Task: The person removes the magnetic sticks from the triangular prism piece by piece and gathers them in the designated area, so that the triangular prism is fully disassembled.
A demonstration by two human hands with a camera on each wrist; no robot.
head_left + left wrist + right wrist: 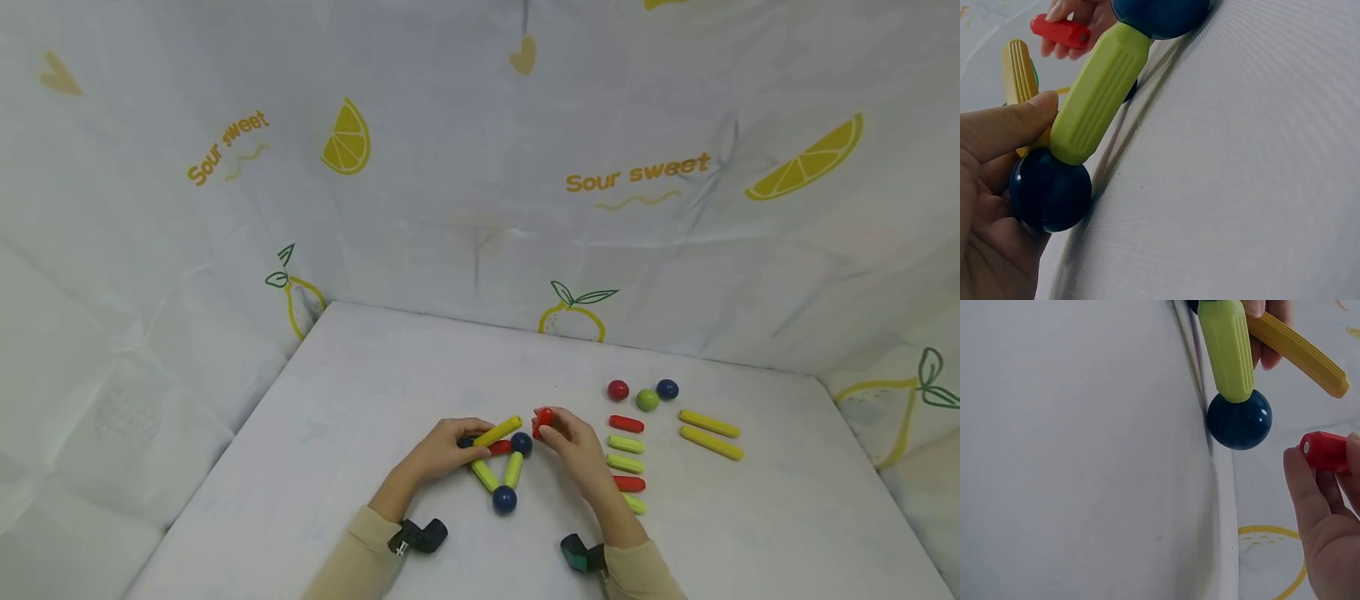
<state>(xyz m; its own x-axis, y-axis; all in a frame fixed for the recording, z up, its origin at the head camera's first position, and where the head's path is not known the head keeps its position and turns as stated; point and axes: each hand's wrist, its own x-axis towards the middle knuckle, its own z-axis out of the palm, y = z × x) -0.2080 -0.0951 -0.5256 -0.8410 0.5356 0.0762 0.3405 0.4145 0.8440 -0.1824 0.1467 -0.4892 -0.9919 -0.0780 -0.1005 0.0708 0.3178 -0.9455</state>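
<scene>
Left hand (442, 450): clamped on raised yellow rod (498, 431), thumb across its lower end; fingers also behind left blue ball (1050, 189), likely bracing the joint.
Yellow rod lie: slants up from that ball, far end free, pointing right; probably pinned so it doesn't tip.
Triangle, mid table (360, 358): left green rod (485, 475), right green rod (513, 470) and low red rod (500, 447) between three balls; front blue ball (505, 500) nearest the table's near edge, right blue ball (521, 443) at the right corner.
Right hand (577, 450): pinching held red rod (1329, 452) off the table, apart from right blue ball; one end left bare, presumably for joining.
Short rods (626, 463): red and green, column between right hand and table's right edge, nearest one partly under the forearm; looks sorted for easy reach.
Balls: red ball (618, 390), green ball (647, 400), spare blue ball (667, 389), grouped toward far edge.
Long yellow rods (711, 442): two, side by side, nearest right edge; seemingly grouped by length.
</scene>
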